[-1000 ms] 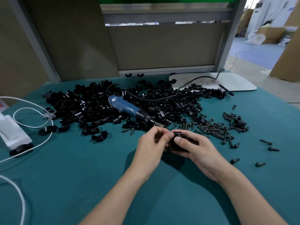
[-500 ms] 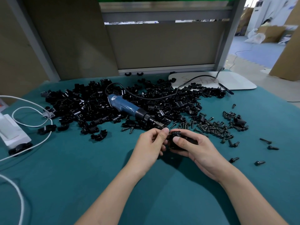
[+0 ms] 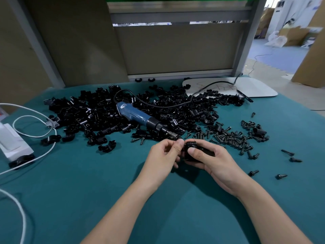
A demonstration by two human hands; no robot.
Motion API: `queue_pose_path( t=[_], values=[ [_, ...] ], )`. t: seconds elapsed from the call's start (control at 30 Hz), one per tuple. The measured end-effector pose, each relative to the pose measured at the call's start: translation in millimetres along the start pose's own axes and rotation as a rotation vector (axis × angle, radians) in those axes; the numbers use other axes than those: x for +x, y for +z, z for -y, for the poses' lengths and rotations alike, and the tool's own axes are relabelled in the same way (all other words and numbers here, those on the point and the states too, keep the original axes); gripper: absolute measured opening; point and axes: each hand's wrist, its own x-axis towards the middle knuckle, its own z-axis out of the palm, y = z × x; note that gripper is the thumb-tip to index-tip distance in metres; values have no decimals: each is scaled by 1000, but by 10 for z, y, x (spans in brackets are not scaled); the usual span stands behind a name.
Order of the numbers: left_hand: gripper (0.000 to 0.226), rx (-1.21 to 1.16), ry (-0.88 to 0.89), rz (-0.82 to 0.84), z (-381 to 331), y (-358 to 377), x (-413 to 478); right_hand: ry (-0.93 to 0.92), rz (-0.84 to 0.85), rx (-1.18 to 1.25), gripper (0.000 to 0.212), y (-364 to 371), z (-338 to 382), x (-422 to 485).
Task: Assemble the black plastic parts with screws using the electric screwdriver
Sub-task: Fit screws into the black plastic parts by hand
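My right hand (image 3: 213,162) grips a black plastic part (image 3: 191,147) just above the teal table, thumb pressed on its top. My left hand (image 3: 164,157) meets it from the left, fingertips pinching at the part's left end; what they pinch is hidden. The blue electric screwdriver (image 3: 140,118) lies unheld on a big heap of black plastic parts (image 3: 98,113), its tip pointing toward my hands. A scatter of black screws (image 3: 230,137) lies to the right of the hands.
Loose screws (image 3: 253,172) lie further right. A white power strip (image 3: 12,143) and white cable (image 3: 35,136) sit at the left edge. A white board (image 3: 249,88) lies at the back right, the screwdriver's black cord (image 3: 158,105) running over it. A panel wall stands behind the table.
Both hands stay together on the part. My left fingers have shifted slightly at its left end; the hands have drifted a little up and away from me.
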Motion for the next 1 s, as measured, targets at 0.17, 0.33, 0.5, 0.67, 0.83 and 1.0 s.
queue_pose_path(
  t=[0.17, 0.33, 0.5, 0.67, 0.83, 1.0],
  values=[
    [29, 64, 9, 21, -2, -15, -10, -6, 26, -32, 34, -9, -22, 8],
    [14, 76, 76, 31, -5, -33, -12, -4, 26, -18, 31, -27, -31, 15],
    [11, 111, 116, 7, -7, -35, -21, 12, 27, 1, 33, -45, -37, 18],
    [11, 110, 147, -29, -8, 3, -40, 20, 22, 38, 35, -61, -25, 28],
    [18, 101, 72, 29, 30, -12, -64, 14, -49, 147, 42, -114, 5, 57],
    [3, 169, 111, 118, 61, 40, -53, 48, -63, 220, 41, -141, 10, 59]
  ],
)
